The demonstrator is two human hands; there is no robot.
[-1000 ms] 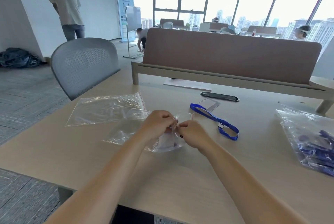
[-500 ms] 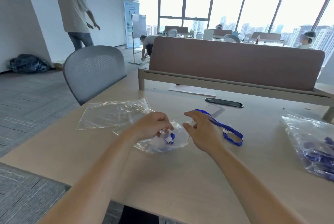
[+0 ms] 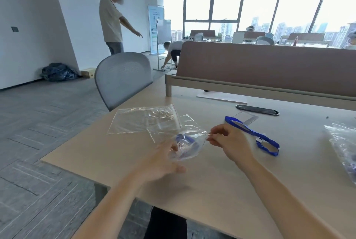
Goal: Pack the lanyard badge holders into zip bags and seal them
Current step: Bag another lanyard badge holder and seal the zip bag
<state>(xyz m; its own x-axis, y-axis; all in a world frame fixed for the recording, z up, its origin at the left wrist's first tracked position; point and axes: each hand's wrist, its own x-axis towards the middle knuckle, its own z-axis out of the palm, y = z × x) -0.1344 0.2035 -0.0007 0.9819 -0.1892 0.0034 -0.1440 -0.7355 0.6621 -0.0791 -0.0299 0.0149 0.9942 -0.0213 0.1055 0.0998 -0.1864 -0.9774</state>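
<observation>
**A:** Standing right by the table (image 3: 212, 190), what did I miss? A second ago the left hand (image 3: 161, 163) and right hand (image 3: 229, 142) were bunched together on the mouth of that zip bag (image 3: 189, 149).

**B:** On the head view they've come apart. The right one now pinches the bag's right edge between thumb and fingertip. The left has opened up, fingers loose against the bag's near left side. It's blurry though, so no idea how much weight it's taking.

**A:** So it's sealed?

**B:** My guess is yes, or nearly, but I can't actually see the zip line. The blue lanyard (image 3: 185, 139) is inside, and the bag seems held up off the table. Probably getting set aside next.

**A:** More to pack?

**B:** One loose lanyard badge holder (image 3: 252, 134) lies just right of the hands. Spare bags (image 3: 142, 121) sit far left, and there's a stuffed bag (image 3: 342, 142) at the right edge.
</observation>
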